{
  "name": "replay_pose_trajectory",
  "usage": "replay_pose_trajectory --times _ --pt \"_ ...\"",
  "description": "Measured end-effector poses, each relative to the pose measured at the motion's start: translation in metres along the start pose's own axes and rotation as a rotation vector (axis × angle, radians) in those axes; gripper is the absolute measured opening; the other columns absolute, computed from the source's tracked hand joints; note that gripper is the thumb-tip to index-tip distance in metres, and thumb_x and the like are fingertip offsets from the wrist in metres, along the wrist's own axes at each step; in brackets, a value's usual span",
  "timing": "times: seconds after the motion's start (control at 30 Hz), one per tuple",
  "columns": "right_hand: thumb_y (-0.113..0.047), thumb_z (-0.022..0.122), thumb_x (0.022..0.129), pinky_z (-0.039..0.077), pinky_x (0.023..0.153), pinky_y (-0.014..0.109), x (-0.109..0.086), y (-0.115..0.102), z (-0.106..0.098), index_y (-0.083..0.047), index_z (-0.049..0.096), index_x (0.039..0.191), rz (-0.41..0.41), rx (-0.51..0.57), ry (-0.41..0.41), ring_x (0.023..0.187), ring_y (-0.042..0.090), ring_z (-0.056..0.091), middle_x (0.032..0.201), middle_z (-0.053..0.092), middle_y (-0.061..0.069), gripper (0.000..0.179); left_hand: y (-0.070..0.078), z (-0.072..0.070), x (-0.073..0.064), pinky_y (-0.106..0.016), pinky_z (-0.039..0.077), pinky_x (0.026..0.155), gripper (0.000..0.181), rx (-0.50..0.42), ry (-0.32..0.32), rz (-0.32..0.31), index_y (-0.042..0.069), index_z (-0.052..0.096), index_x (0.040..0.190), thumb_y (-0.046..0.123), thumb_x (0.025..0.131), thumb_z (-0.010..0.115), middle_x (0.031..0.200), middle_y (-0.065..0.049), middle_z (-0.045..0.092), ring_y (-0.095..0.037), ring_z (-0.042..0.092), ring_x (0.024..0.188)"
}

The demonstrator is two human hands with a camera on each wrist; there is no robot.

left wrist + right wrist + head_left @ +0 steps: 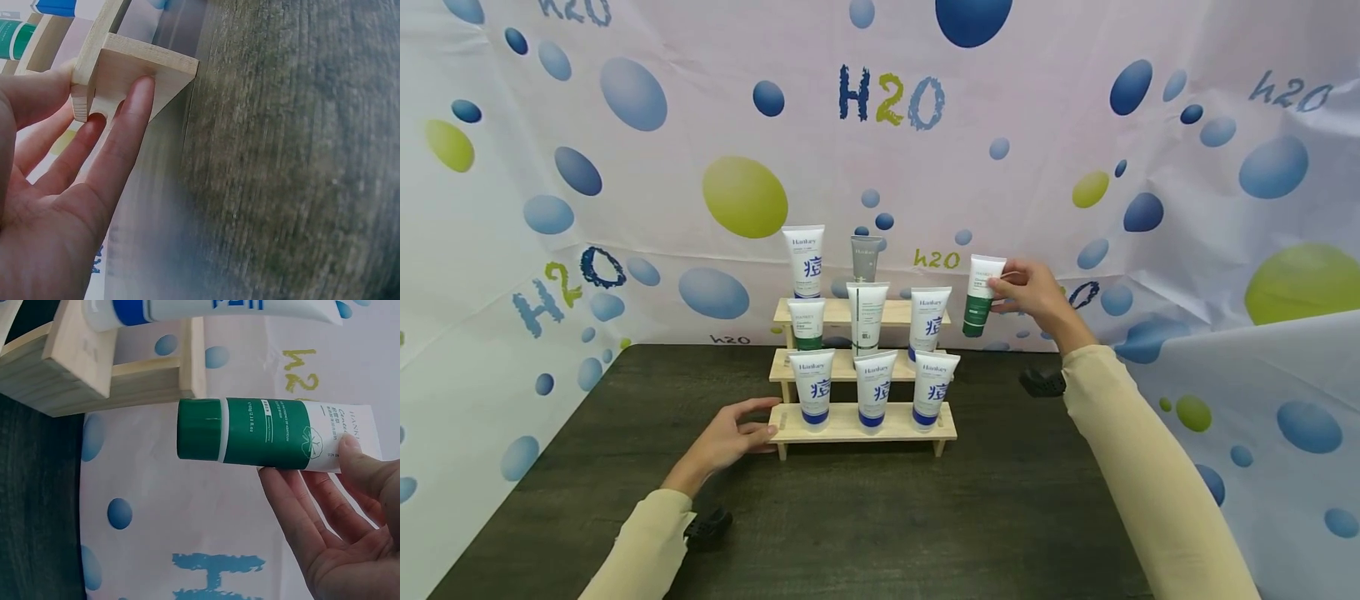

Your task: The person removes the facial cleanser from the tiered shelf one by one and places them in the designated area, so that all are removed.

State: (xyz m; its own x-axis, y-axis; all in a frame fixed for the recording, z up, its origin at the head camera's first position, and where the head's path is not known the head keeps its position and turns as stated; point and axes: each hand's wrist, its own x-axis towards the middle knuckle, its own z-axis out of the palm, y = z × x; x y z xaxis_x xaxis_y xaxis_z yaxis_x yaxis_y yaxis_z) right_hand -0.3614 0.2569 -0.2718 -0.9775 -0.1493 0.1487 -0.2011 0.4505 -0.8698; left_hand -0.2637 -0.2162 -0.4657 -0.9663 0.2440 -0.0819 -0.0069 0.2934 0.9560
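Observation:
My right hand (1033,292) pinches a green-and-white squeeze tube (981,296) by its white end, in the air right of the rack. In the right wrist view the tube's green cap (200,429) points toward the rack. My left hand (730,437) holds the left end of the bottom step of a three-step wooden rack (842,435). In the left wrist view the thumb lies on the board's edge (103,53), with fingers against its side and underside. White tubes with blue caps, such as the front middle tube (874,387), stand on the rack.
On the top step are a white-and-blue tube (805,262) and a grey tube (865,258). The middle step bears a green-and-white tube (807,323) and two others. Beneath is a dark wooden table (850,525); a dotted H2O backdrop (865,167) hangs behind.

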Motion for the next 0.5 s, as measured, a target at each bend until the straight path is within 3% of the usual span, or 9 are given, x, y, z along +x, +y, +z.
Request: replay_pose_trajectory --times 0.2,0.4,0.5 --pt "-0.017 0.057 0.107 0.067 0.084 0.034 -0.003 0.011 -0.001 0.010 0.050 0.137 0.009 -0.003 -0.005 0.084 0.007 0.069 0.135 0.058 0.034 0.041 0.001 0.000 0.000 -0.043 0.065 0.091 0.059 0.010 0.003 -0.002 -0.001 0.043 0.153 0.005 0.100 0.066 0.158 -0.035 0.036 -0.045 0.063 0.128" --pt "-0.015 0.059 0.106 0.064 0.091 0.047 -0.006 0.022 0.001 0.010 0.052 0.136 0.010 0.000 -0.014 0.084 0.009 0.071 0.128 0.062 0.030 0.040 0.003 -0.001 0.000 -0.042 0.065 0.091 0.059 0.013 0.008 -0.020 -0.001 0.042 0.154 0.005 0.100 0.066 0.159 -0.034 0.035 -0.045 0.061 0.129" --pt "-0.015 0.060 0.105 0.066 0.087 0.045 -0.009 0.030 0.001 0.011 0.054 0.132 0.005 -0.012 -0.025 0.084 0.011 0.071 0.123 0.064 0.029 0.038 0.003 0.000 0.000 -0.042 0.065 0.092 0.060 0.007 -0.002 -0.021 -0.001 0.042 0.154 0.005 0.100 0.066 0.159 -0.034 0.034 -0.046 0.060 0.131"
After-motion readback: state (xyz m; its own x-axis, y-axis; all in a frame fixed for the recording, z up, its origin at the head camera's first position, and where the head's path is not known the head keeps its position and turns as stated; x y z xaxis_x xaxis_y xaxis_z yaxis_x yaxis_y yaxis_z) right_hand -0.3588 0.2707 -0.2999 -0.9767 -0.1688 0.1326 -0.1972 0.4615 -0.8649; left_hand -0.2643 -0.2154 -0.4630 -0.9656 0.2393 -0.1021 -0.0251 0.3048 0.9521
